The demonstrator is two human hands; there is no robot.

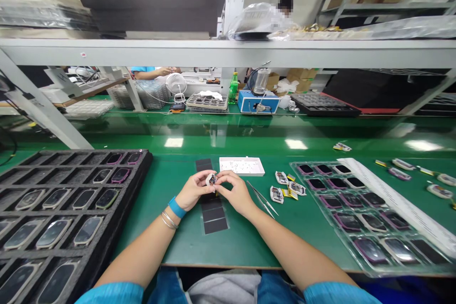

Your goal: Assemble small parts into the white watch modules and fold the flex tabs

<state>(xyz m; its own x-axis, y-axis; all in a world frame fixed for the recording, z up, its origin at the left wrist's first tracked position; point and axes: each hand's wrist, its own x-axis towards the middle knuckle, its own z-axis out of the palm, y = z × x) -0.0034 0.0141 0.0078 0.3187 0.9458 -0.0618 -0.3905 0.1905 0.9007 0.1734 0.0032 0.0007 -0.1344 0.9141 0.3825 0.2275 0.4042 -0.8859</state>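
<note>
Right in the middle, a small white part [211, 179] sits pinched between both hands, held just above the green desk [178, 242] and over a strip of dark rectangular pads [213, 211]. The left hand [194, 190] curls in from the left, fingertips closed on the part's side, a blue band and thin bangles at the wrist. The right hand [235, 191] meets it from the other side, fingers bent and nipping the same piece. Just beyond the hands lies a shallow white tray [242, 166]. To the right of the right hand, tweezers [262, 198] rest flat on the desk, and near them a few loose small white parts [286, 185]. Further right, a clear blister tray [359, 213] holds rows of dark-faced pieces, with a long white strip [395, 199] along its far edge. Over on the left, a black foam tray [64, 209] carries more pieces in its pockets. Across the line, another person's arm [153, 73] rests at the far bench.
</note>
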